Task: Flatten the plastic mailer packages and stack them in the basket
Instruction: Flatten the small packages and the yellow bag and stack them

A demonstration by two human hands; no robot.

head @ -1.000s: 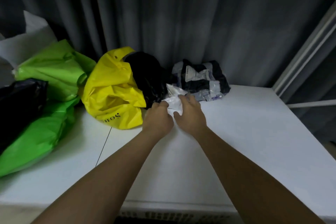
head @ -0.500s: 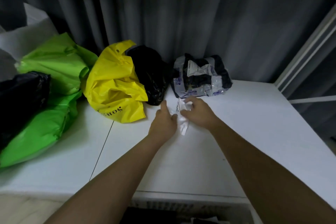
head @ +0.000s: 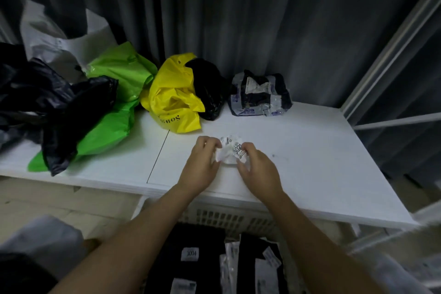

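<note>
A small crumpled white mailer with printed labels lies near the middle of the white table. My left hand pinches its left side and my right hand pinches its right side. Below the table's front edge stands a white slatted basket holding flattened black mailers with white labels. At the back of the table lie a crumpled black-and-clear mailer, a yellow bag and a black bag.
Green bags, black bags and a white bag pile up at the left of the table. A grey curtain hangs behind. A metal frame rises at the right. Pale floor shows at the lower left.
Both hands have pulled the small white mailer away from the pile toward the table's front. The view has tilted down, and the basket has come into sight.
</note>
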